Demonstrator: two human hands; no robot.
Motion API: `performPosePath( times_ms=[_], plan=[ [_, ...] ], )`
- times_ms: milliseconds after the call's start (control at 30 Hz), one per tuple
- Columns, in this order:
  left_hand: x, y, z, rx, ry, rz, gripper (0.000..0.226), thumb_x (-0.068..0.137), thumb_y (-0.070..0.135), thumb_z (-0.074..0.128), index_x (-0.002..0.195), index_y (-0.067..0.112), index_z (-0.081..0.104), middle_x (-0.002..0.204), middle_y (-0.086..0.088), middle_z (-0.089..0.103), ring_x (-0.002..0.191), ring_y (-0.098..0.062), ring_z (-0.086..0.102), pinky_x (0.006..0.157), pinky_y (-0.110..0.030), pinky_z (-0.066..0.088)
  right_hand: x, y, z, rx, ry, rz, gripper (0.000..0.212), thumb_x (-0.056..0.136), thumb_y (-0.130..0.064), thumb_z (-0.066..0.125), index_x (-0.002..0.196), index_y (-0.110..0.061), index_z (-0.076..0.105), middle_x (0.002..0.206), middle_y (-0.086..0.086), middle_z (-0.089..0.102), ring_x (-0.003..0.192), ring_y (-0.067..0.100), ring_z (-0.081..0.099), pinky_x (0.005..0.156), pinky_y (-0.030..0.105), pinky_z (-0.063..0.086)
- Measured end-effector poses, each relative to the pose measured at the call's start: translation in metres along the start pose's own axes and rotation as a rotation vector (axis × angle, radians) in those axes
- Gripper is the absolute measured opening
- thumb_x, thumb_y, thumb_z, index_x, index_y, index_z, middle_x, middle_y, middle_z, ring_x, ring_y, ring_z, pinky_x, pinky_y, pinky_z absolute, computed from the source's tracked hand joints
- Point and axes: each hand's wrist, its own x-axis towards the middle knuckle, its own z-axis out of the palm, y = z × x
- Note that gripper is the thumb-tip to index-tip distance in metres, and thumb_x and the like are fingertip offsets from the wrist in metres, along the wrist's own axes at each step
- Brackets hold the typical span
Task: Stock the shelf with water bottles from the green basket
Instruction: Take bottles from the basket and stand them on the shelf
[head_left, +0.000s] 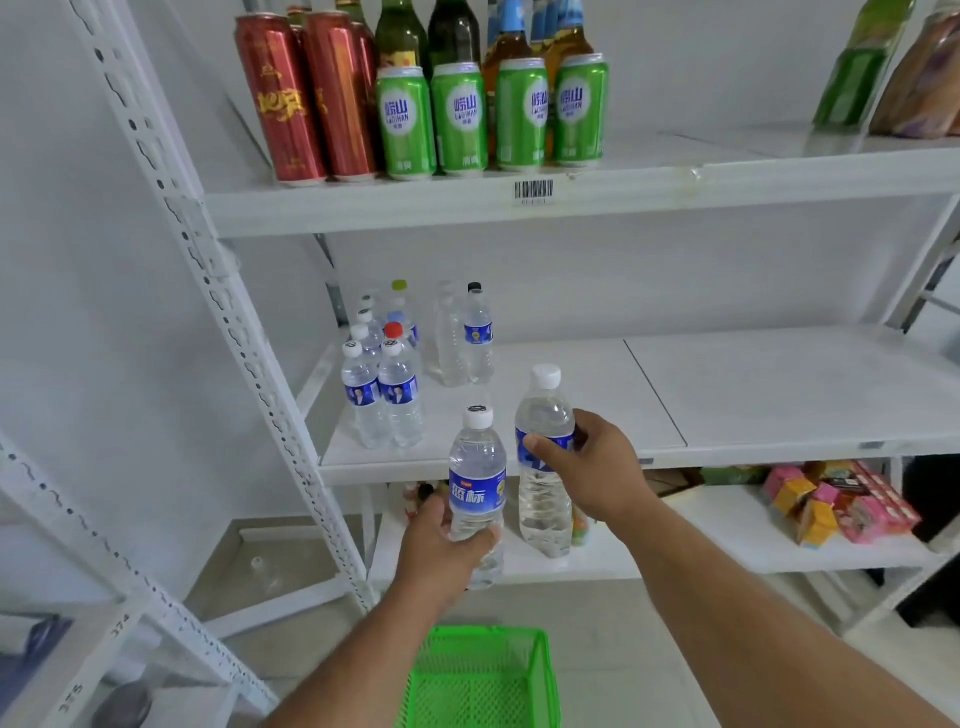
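- green basket (483, 680) down on the floor; looks empty from here
- left hand (441, 540) wrapped round a blue-label bottle (477, 493); right hand (597, 467) gripping a taller bottle (544, 467)
- middle shelf (779, 395) already has water bottles (384, 395) at its left end

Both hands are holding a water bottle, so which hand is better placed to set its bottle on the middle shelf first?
Probably the right hand: its bottle is already raised level with the middle shelf, whose bare area lies just beyond. The left hand holds its bottle lower, below the shelf's front edge.

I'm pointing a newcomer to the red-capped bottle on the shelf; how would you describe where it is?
Find the middle shelf, below the cans. At its left end stands a bottle cluster. The red-capped bottle is just behind the front pair, the only red cap there.
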Motion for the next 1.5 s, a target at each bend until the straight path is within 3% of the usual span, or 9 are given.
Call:
performPosePath(
  times_ms=[200,400,567,633,800,967,1300,1500],
  plan=[
    [0.027,0.007,0.017,-0.012,0.030,-0.031,0.035,0.075,0.019,0.083,0.103,0.027,0.063,0.097,0.011,0.073,0.087,0.003,0.067,0.073,-0.015,0.049,0.030,0.007,-0.006,0.021,-0.042,-0.013,0.032,0.085,-0.039,0.074,0.114,-0.026,0.068,0.097,-0.011,0.072,0.085,0.005,0.065,0.068,0.019,0.046],
    [0.075,0.007,0.019,0.014,0.037,-0.018,0.040,0.075,0.022,0.082,0.110,0.025,0.063,0.100,0.009,0.073,0.091,-0.006,0.068,0.074,-0.021,0.052,0.070,0.005,0.002,0.011,-0.042,-0.043,0.026,0.086,-0.038,0.073,0.111,-0.031,0.068,0.096,-0.017,0.069,0.085,-0.001,0.062,0.064,0.013,0.042],
    [0.116,0.008,0.013,0.005,0.046,0.004,0.039,0.076,0.019,0.081,0.109,0.026,0.061,0.100,0.014,0.068,0.087,0.007,0.061,0.064,-0.012,0.043,0.104,-0.002,0.017,-0.020,-0.047,-0.047,0.020,0.086,-0.036,0.074,0.104,-0.036,0.064,0.090,-0.022,0.066,0.082,-0.003,0.061,0.064,0.011,0.041],
    [0.131,0.010,0.009,0.001,0.040,0.001,0.040,0.078,0.018,0.081,0.110,0.028,0.060,0.096,0.020,0.063,0.084,0.010,0.057,0.061,-0.009,0.040,0.115,-0.002,0.025,-0.021,-0.048,-0.043,0.019,0.086,-0.036,0.074,0.104,-0.033,0.067,0.089,-0.021,0.068,0.081,-0.002,0.061,0.063,0.012,0.041],
    [0.170,0.007,0.004,0.013,0.052,-0.023,0.039,0.078,0.022,0.080,0.108,0.031,0.058,0.100,0.014,0.063,0.085,0.005,0.057,0.057,-0.012,0.042,0.141,-0.002,0.044,-0.015,-0.056,-0.027,0.020,0.086,-0.032,0.075,0.104,-0.033,0.067,0.092,-0.017,0.070,0.083,0.001,0.062,0.066,0.014,0.044],
    [0.201,0.006,0.006,0.028,0.073,-0.034,0.044,0.078,0.021,0.080,0.113,0.028,0.056,0.105,0.012,0.057,0.091,-0.005,0.056,0.079,-0.022,0.040,0.173,0.003,0.059,-0.031,-0.082,-0.017,0.020,0.086,-0.033,0.075,0.104,-0.035,0.066,0.094,-0.015,0.071,0.088,0.007,0.064,0.071,0.020,0.048],
    [0.273,-0.007,0.025,0.028,0.144,-0.099,0.045,0.076,0.021,0.081,0.112,0.031,0.056,0.112,0.008,0.060,0.108,-0.013,0.057,0.085,-0.026,0.042,0.246,0.029,0.078,-0.045,-0.154,0.024,0.020,0.080,-0.033,0.076,0.100,-0.033,0.070,0.089,-0.013,0.072,0.085,0.007,0.067,0.075,0.025,0.054],
    [0.314,-0.010,0.036,-0.006,0.198,-0.146,0.057,0.078,0.019,0.080,0.129,0.021,0.056,0.125,0.004,0.059,0.111,-0.011,0.053,0.091,-0.029,0.044,0.289,0.043,0.093,-0.027,-0.197,0.056,0.022,0.080,-0.032,0.077,0.101,-0.031,0.069,0.092,-0.013,0.072,0.088,0.008,0.067,0.078,0.028,0.055]
  ],
)
